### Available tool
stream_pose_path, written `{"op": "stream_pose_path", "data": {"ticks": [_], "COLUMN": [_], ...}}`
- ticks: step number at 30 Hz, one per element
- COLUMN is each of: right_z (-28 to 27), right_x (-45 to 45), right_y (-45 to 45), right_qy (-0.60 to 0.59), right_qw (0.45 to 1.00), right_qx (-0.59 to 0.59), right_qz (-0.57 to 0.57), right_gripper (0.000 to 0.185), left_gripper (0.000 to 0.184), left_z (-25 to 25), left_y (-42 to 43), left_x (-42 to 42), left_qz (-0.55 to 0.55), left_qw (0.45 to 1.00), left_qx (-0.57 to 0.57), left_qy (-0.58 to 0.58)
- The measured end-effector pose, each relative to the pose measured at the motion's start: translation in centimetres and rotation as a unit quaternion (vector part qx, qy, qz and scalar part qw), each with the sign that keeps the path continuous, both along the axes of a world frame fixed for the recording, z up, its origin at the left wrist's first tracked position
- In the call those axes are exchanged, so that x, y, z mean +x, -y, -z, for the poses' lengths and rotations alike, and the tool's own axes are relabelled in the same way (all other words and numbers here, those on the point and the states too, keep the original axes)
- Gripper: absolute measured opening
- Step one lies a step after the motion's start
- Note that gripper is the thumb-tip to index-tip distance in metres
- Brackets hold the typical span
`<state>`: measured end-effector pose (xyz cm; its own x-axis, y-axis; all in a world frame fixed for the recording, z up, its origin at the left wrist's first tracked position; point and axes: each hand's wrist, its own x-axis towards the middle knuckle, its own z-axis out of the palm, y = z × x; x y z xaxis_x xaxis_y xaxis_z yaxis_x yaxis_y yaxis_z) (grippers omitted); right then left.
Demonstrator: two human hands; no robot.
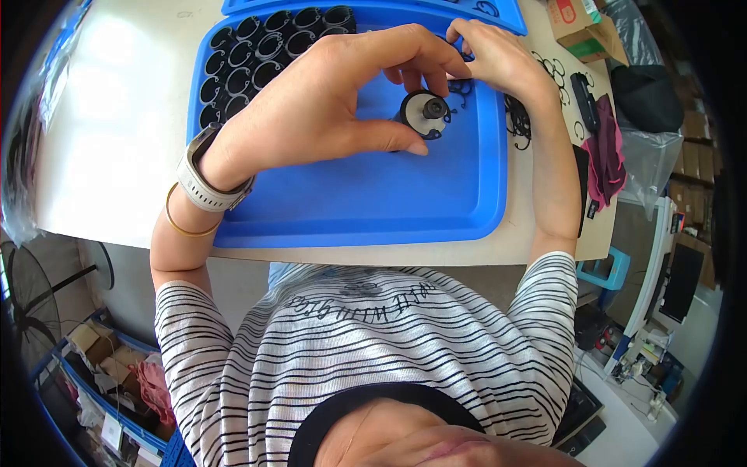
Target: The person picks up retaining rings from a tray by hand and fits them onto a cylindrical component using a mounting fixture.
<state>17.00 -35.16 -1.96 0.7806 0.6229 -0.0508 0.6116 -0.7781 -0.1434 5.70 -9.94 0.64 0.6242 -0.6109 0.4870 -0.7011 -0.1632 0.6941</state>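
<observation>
My left hand [342, 101] curls its thumb and fingers round a short black cylinder with a pale metal end face [419, 123] and a dark bolt head in its middle. A small black open ring with eyelets, like a snap ring [433, 135], shows at the edge of that face. My right hand [498, 58] is bent over the tray's far right part, just beyond the left fingertips. Its fingers are curled, and their tips are partly hidden. Black snap rings [461, 92] lie loose in the tray below it.
Rows of black ring-shaped cylinders [268, 47] fill the far left of the blue tray [358, 233]. More snap rings [517, 123] lie on the table right of the tray. A cardboard box [580, 31], a black cap-like item [646, 97] and maroon cloth [605, 156] are farther right.
</observation>
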Motion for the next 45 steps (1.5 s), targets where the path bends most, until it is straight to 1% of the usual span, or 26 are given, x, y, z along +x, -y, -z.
{"op": "stream_pose_path", "data": {"ticks": [1,3,4,6,7,9,13,15,16,19,21,22,24,25,27,30,34,40,42,43,45], "right_z": [-0.2,-0.9,-0.8,-0.3,0.1,0.9,-0.1,-1.5,-1.6,-1.6,-1.1,-1.0,-0.9,-0.9,-1.0,-1.4,-1.0,-0.6,-0.2,-0.2,-0.6], "right_x": [0.0,0.0,0.0,0.4,0.6,1.0,0.6,-0.1,-0.1,-0.1,0.4,0.4,0.3,0.2,0.0,-0.4,0.0,0.6,1.1,1.1,1.1], "right_y": [-0.2,-0.8,-0.7,-0.3,0.1,0.8,0.5,-0.2,-0.2,0.2,0.7,0.8,0.8,0.8,0.5,0.2,0.2,0.6,1.1,1.2,1.4], "right_qy": [0.000,-0.070,-0.070,-0.028,-0.028,0.024,0.023,-0.051,-0.051,-0.060,-0.044,-0.044,-0.011,-0.012,-0.026,-0.031,-0.047,-0.019,0.018,0.018,-0.031], "right_qw": [1.000,0.995,0.995,0.999,0.999,0.999,0.999,0.998,0.998,0.997,0.997,0.997,0.998,0.998,1.000,0.999,0.998,0.999,0.999,0.999,0.998], "right_qx": [0.000,-0.037,-0.037,-0.037,-0.037,0.017,0.024,0.001,0.001,0.035,0.071,0.070,0.045,0.045,-0.001,-0.030,-0.039,-0.036,-0.002,-0.002,0.054], "right_qz": [0.000,0.066,0.066,0.029,0.029,-0.023,-0.025,0.028,0.028,0.025,-0.005,-0.005,-0.031,-0.030,0.002,-0.012,0.001,-0.007,-0.051,-0.051,-0.029], "right_gripper": [0.049,0.045,0.045,0.041,0.041,0.030,0.029,0.035,0.035,0.031,0.028,0.028,0.023,0.023,0.025,0.024,0.021,0.017,0.017,0.017,0.016], "left_gripper": [0.066,0.065,0.065,0.064,0.064,0.064,0.063,0.062,0.061,0.060,0.060,0.060,0.060,0.060,0.061,0.062,0.065,0.066,0.067,0.069,0.068], "left_z": [0.0,0.0,0.0,-0.1,-0.1,-0.1,0.1,0.1,0.0,0.0,0.0,0.0,0.0,0.0,0.0,0.1,0.1,0.5,0.7,0.7,0.5], "left_y": [0.0,0.0,0.0,0.0,-0.1,-0.1,-0.1,-0.1,-0.1,-0.2,-0.2,-0.2,0.0,0.0,0.0,0.0,0.0,0.1,0.0,0.0,0.0], "left_x": [0.0,-0.1,-0.1,-0.1,-0.1,-0.1,0.0,0.0,0.0,-0.1,-0.1,-0.1,-0.2,-0.2,-0.3,-0.2,-0.2,-0.1,-0.1,0.0,0.0], "left_qz": [-0.002,-0.003,-0.004,-0.006,-0.007,-0.007,-0.006,-0.004,-0.003,-0.002,-0.003,-0.004,-0.006,-0.008,-0.011,-0.014,-0.017,-0.021,-0.018,-0.015,-0.003], "left_qw": [1.000,1.000,1.000,1.000,1.000,1.000,1.000,1.000,1.000,1.000,1.000,1.000,1.000,1.000,1.000,1.000,0.999,0.999,0.999,0.998,0.999], "left_qx": [0.001,0.002,0.002,0.005,0.007,0.008,0.006,0.008,0.011,0.013,0.013,0.013,0.014,0.014,0.015,0.019,0.025,0.027,0.036,0.045,0.040], "left_qy": [0.001,-0.004,-0.008,-0.005,-0.002,-0.006,-0.004,-0.006,-0.008,-0.011,-0.014,-0.016,-0.012,-0.009,-0.012,-0.016,-0.013,-0.010,-0.019,-0.029,-0.022]}}
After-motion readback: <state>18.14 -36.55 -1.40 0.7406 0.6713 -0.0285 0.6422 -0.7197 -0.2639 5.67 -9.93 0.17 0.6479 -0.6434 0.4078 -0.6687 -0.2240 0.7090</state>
